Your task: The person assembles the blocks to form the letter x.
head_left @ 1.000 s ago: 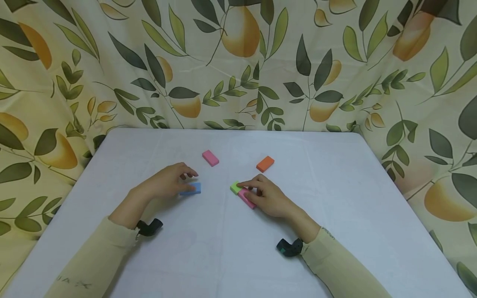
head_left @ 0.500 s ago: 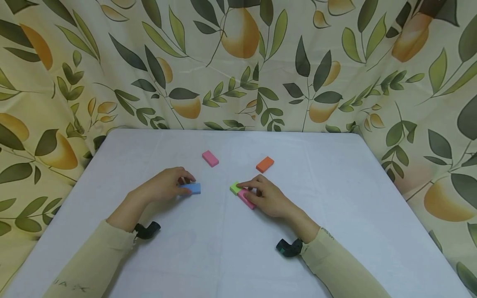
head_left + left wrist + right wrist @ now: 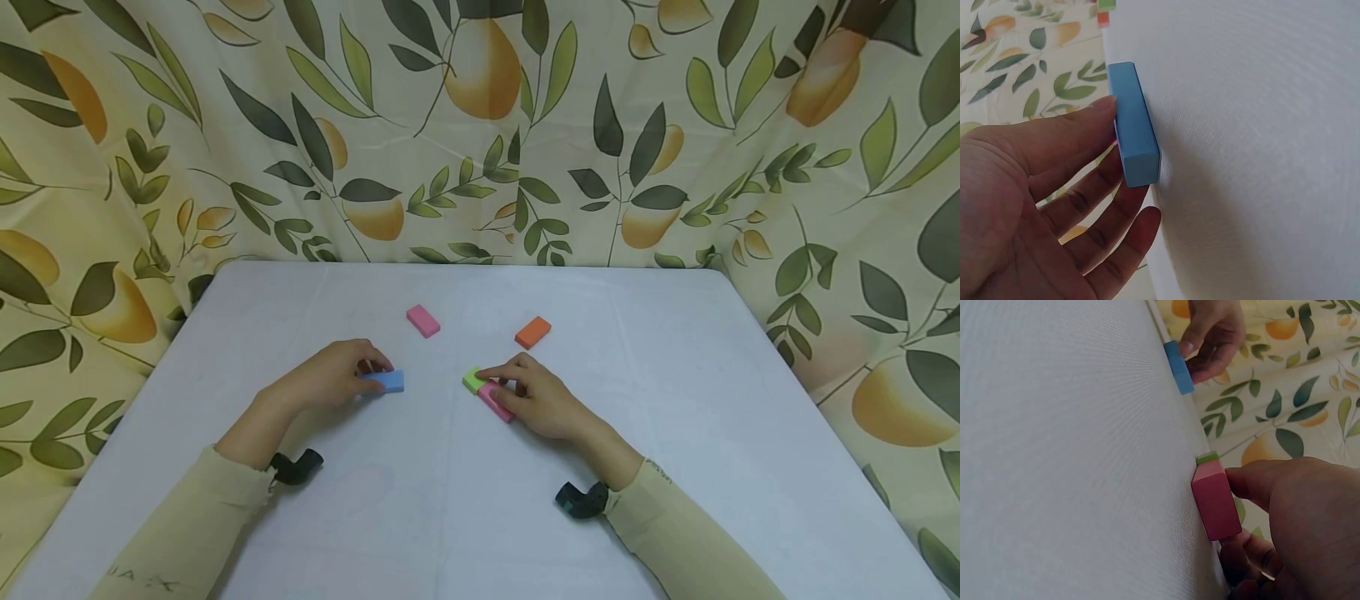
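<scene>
Your left hand pinches the blue block left of centre, your right hand apparently pinches the pink block touching the green block; they look light and stiff, best held by the long edges.

Your blue block flat on worktop, left of centre. Your pink block flat, touching green block, just right.
</scene>
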The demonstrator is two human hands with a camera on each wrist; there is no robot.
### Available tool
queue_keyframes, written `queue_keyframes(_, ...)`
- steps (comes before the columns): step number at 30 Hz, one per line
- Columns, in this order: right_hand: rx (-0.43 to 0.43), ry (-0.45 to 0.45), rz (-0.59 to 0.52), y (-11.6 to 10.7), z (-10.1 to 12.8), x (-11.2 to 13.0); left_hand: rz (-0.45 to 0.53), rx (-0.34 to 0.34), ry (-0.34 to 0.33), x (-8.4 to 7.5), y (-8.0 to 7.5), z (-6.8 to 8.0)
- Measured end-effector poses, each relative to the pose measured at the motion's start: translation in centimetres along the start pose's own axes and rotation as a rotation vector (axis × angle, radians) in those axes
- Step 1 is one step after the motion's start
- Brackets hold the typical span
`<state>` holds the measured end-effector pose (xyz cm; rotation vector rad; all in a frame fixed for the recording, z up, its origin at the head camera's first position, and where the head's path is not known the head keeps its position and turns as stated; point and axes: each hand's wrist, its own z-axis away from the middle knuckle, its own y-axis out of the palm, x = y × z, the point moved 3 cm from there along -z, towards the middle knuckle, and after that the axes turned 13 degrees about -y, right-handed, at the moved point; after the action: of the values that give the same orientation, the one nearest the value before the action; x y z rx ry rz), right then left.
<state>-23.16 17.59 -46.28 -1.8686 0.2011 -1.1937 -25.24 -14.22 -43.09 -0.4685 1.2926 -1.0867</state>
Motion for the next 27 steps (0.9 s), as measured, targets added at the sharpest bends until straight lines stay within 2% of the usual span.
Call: queue_keyframes(27, -0.008, 0.032, -0.035, 0.08, 0.21, 0.08, 0.011, 0.019, 0.023, -0.65, 0.34, 0.23)
